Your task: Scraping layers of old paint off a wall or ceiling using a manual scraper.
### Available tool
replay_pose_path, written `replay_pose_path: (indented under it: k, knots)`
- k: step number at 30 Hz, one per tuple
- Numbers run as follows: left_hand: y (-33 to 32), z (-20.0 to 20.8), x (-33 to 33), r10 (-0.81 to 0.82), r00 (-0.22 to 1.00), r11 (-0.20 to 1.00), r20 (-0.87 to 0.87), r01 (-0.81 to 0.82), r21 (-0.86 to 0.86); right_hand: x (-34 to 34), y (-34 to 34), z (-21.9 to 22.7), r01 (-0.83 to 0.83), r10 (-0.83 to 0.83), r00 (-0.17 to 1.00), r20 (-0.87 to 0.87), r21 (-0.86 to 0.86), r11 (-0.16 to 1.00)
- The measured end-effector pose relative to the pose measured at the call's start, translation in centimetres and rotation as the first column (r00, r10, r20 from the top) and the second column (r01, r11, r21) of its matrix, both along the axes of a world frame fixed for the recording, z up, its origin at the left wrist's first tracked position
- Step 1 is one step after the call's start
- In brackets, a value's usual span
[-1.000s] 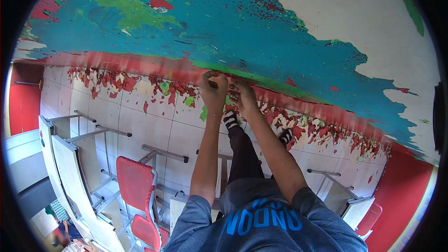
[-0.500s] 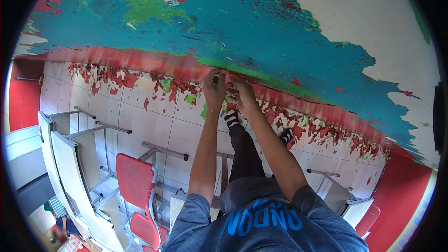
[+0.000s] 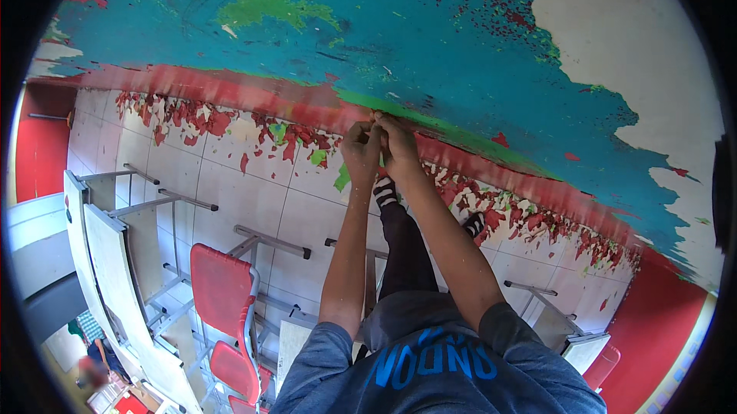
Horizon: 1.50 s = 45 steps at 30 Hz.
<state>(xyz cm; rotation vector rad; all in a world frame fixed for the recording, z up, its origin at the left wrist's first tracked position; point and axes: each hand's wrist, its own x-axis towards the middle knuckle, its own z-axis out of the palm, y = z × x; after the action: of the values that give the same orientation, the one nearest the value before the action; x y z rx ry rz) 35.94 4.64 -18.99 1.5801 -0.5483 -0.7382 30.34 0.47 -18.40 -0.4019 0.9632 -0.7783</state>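
Observation:
A wall with layers of peeling paint (image 3: 430, 61), teal over green and red with bare cream patches, rises in front of me. Both hands meet at the green lower edge of the teal layer, just above a red band (image 3: 253, 92). My left hand (image 3: 361, 147) is closed, its fingers curled and pinched. Beside it, my right hand (image 3: 397, 144) is closed too, thumb and fingertips together against the wall. Whatever the fingertips pinch is too small and hidden to make out. Loose paint flakes (image 3: 219, 122) in red, cream and green lie along the foot of the wall.
White floor tiles (image 3: 230, 184) lie under my sandalled feet. Behind me at left are a red chair (image 3: 223, 291) and tables tipped on their sides (image 3: 115, 260), metal legs sticking out. Another tipped table (image 3: 587, 352) stands at right. A person (image 3: 107, 356) is far back at lower left.
My hands have drawn closer together, and the right hand's fingers, apart before, have closed at the paint edge. The view has shifted slightly, moving the wall's patches to the right.

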Motion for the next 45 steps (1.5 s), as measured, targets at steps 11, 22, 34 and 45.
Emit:
replay_pose_path:
  k: [11, 22, 34, 45]
  knots:
    - [-1.1, 1.4, 3.4, -0.151, 0.863, 0.988, 0.483, 0.153, 0.034, -0.5, 0.5, -0.8, -0.030, 0.034, 0.997, -0.067, 0.067, 0.997]
    - [-0.3, 0.1, 1.4, 0.008, 0.999, 0.998, -0.046, -0.011, -0.065, -2.1, -0.4, -0.5, -0.240, 0.223, 0.943, -0.249, -0.041, 0.970]
    - [-0.9, -0.6, 2.5, 0.019, 0.999, 0.981, 0.037, -0.011, -0.194, -2.3, -0.2, 0.0, -0.314, 0.297, 0.914, -0.277, -0.019, 0.949]
    - [-1.0, 0.9, 4.9, 0.042, 0.932, 0.998, 0.361, -0.025, -0.051, -2.5, -0.3, -0.4, -0.307, 0.285, 0.901, -0.326, -0.018, 0.951]
